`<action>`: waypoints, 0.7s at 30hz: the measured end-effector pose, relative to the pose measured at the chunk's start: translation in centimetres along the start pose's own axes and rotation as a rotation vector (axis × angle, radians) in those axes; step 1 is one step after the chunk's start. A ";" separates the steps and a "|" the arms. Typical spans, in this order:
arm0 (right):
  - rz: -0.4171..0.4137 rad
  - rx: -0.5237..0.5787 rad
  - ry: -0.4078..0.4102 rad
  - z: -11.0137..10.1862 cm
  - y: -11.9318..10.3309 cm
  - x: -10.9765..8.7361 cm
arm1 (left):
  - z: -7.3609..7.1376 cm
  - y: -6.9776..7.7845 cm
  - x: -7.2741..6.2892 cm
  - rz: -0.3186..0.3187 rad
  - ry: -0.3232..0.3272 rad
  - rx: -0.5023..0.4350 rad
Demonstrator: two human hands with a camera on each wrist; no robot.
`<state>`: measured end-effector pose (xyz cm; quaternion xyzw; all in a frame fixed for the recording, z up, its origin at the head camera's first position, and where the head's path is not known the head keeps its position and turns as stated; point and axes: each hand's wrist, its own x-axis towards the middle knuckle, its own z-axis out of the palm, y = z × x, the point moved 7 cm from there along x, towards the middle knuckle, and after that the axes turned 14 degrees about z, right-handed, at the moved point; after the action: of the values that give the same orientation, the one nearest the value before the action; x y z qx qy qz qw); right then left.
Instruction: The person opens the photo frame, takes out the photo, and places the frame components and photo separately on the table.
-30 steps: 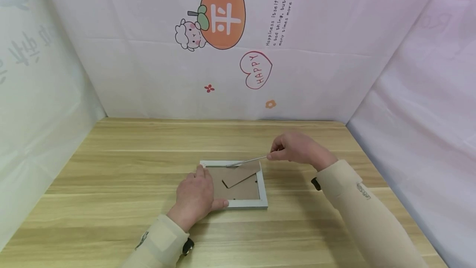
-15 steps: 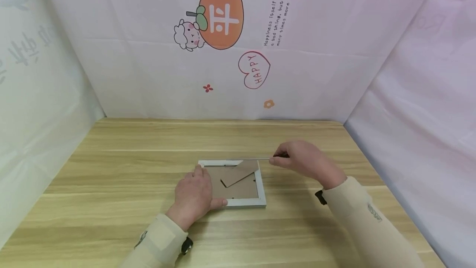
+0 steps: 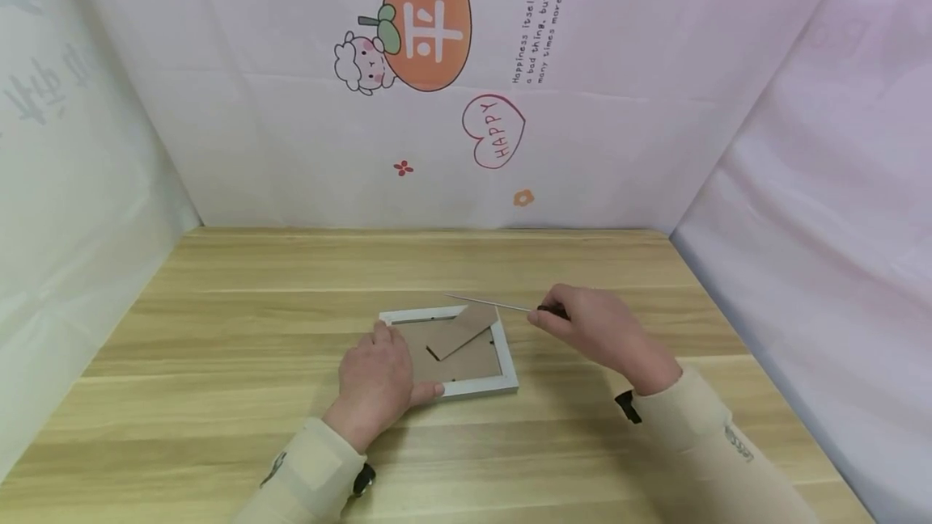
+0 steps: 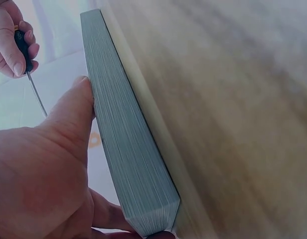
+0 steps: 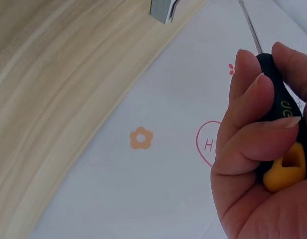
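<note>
A picture frame [image 3: 476,385] with a pale grey rim lies back side up on the table, its brown backboard [image 3: 473,362] showing. A brown stand flap [image 3: 462,331] crosses the board at a slant, and small dark tabs sit along the inner rim. My left hand [image 3: 374,374] grips the frame's left side, thumb on the near rim and fingers toward the far left corner. In my right hand [image 3: 593,326] is a flathead screwdriver [image 5: 283,99] with a black and yellow handle. Its thin shaft [image 3: 488,303] points left, the tip beyond the frame's far rim in the head view.
The wood-grain table [image 3: 218,362] extends around the frame on all sides. Behind it hangs a white printed cloth [image 3: 291,144], and further white cloths close off the left [image 3: 80,184] and right [image 3: 823,209] sides.
The screwdriver tip has come away from the inner far rim of the frame to beyond it. My right hand has shifted slightly right and nearer. The frame has turned a little under my left hand.
</note>
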<state>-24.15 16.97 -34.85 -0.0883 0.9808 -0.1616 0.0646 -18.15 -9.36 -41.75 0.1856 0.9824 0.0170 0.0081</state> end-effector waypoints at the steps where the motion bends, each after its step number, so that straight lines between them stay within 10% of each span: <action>1: 0.001 0.004 0.001 0.0 0.0 -0.1 | 0.0 0.0 0.0 -0.002 0.003 0.009; 21: 0.032 0.022 0.005 0.7 -0.2 -0.5 | -0.3 0.6 -0.4 -0.140 -0.012 0.039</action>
<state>-23.50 16.61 -35.41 -0.0713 0.9804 -0.1713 0.0656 -17.51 -8.94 -41.37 0.1168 0.9931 -0.0039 0.0115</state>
